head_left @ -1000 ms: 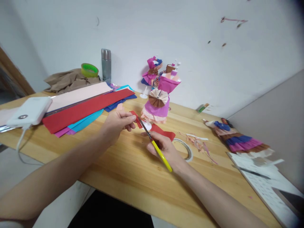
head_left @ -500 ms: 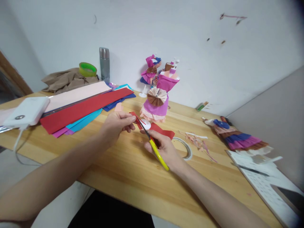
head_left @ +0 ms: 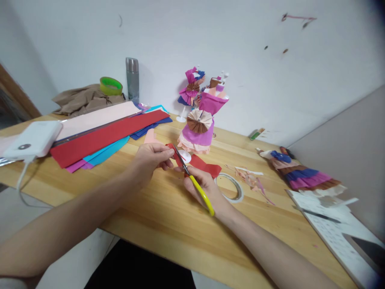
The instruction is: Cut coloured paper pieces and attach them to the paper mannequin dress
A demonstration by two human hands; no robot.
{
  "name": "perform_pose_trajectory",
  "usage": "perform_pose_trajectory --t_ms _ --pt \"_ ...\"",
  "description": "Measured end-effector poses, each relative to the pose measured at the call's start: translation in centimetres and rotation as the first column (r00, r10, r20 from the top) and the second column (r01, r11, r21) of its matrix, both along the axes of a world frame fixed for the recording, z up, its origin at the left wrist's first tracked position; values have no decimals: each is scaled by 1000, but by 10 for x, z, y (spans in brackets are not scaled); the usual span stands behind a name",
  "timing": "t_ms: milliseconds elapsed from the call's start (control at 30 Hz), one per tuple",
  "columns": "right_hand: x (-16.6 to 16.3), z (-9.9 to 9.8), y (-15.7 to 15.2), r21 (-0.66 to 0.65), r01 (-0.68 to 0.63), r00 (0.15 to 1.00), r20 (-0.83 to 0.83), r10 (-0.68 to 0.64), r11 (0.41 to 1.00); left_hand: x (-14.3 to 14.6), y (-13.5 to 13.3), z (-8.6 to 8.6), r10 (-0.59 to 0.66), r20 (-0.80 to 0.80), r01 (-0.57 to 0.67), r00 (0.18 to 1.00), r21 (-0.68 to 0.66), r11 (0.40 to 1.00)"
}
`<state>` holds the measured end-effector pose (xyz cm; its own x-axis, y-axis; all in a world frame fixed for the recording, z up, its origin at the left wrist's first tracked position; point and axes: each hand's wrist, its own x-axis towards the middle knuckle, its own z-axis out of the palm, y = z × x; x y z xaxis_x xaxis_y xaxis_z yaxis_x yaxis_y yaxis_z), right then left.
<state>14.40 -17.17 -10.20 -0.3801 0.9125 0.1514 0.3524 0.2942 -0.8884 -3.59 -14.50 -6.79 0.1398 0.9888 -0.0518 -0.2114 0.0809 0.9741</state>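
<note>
While the left hand (head_left: 150,158) pinches the red paper strip (head_left: 197,161) near the table's (head_left: 168,224) middle, the right hand (head_left: 204,186) grips yellow scissors (head_left: 195,184), blades seemingly closed on the strip.

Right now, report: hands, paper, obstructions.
Left hand pinches red paper strip. Right hand grips yellow scissors, blades on strip. Tape ring beside that hand.
</note>
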Motion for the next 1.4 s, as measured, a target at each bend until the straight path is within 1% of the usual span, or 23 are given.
perform_pose_trajectory --t_ms 333,533,733,867,1000,1267,1400 --pt "-3 5 -3 22 7 1000 29 -7 1000 2 -1 -4 28 23 -28 999 -4 1000" --pt "-3 0 -4 -8 -24 999 -48 24 1000 2 -1 -5 14 55 -14 998 -9 1000" --pt "-3 -3 -4 -5 -11 997 -75 11 1000 2 -1 -6 -1 77 2 997 -18 1000" --pt "-5 -3 -6 -65 -1 995 -97 -5 998 1 -1 -4 -8 100 9 995 -16 1000" --pt "-4 -4 -7 -111 -36 991 -134 21 993 1 -1 -3 -3 107 5 994 -16 1000" --pt "-2 1 -9 -79 -26 998 -65 20 997 1 0 -4 -21 90 20 996 13 1000" --pt "-3 3 -8 -16 5 1000 -22 -5 1000 1 0 -5 -19 72 18 997 13 1000"
